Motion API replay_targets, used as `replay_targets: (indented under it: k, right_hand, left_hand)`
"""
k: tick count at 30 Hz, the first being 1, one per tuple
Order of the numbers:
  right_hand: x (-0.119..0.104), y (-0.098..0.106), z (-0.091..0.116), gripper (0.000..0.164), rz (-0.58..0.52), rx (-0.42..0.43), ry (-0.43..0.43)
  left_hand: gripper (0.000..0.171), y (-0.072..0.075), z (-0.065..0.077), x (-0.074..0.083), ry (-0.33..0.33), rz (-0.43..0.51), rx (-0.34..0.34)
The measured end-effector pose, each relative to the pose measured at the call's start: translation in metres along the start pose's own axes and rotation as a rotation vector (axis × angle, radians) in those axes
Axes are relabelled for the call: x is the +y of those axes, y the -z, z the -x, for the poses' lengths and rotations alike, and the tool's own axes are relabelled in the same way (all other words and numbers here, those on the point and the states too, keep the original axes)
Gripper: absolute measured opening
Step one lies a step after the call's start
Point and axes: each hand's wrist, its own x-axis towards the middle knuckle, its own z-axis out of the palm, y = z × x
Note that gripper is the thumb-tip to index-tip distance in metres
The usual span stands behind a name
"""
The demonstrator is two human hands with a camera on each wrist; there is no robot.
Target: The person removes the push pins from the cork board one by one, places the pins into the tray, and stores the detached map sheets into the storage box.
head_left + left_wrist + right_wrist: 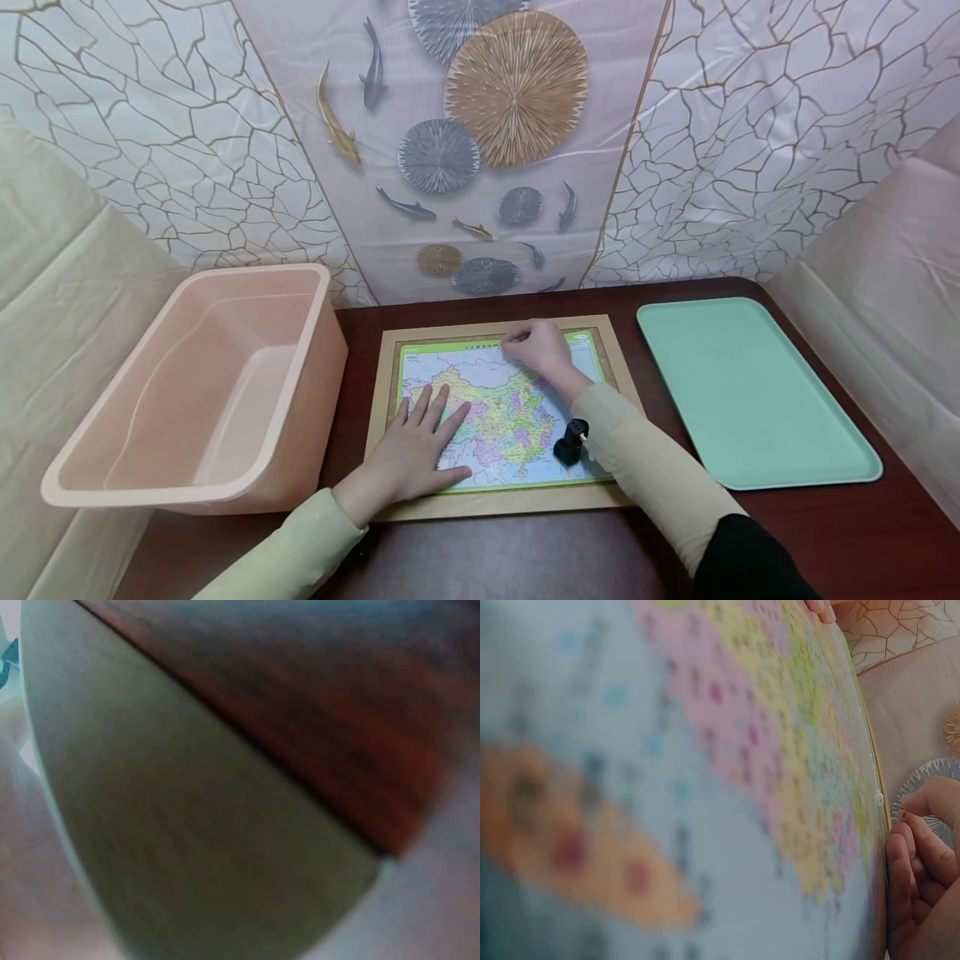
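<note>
A colourful map sheet (517, 417) with a green border lies inside a light wooden frame (510, 502). My left hand (408, 454) rests flat on the map's left part, fingers spread. Near the map's top edge is my right hand (538, 346), its fingers curled and the thumb and index fingertips together. In the right wrist view, the right hand (926, 862) is at the edge of the map (727, 727), beside a small white spot (879, 799). Anything between those fingertips is too small to make out. The left wrist view shows only sleeve and table edge, blurred.
A deep pink plastic tub (300, 400) stands left of the frame. On the right lies a mint green tray (757, 392). Both are on a dark red-brown table (480, 550), with a patterned cloth (517, 208) hanging behind it.
</note>
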Motion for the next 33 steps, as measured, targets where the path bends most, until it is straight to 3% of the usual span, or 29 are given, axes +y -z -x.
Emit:
replay_targets:
  k: [17, 33]
  right_hand:
    - [0.003, 0.013, 0.003, 0.016, -0.089, -0.032, 0.009]
    - [0.013, 0.036, 0.009, 0.018, -0.112, -0.009, -0.017]
  left_hand:
    - [0.090, -0.002, -0.002, -0.001, -0.006, 0.002, 0.004]
    - [0.089, -0.001, 0.001, -0.001, -0.012, -0.002, 0.013]
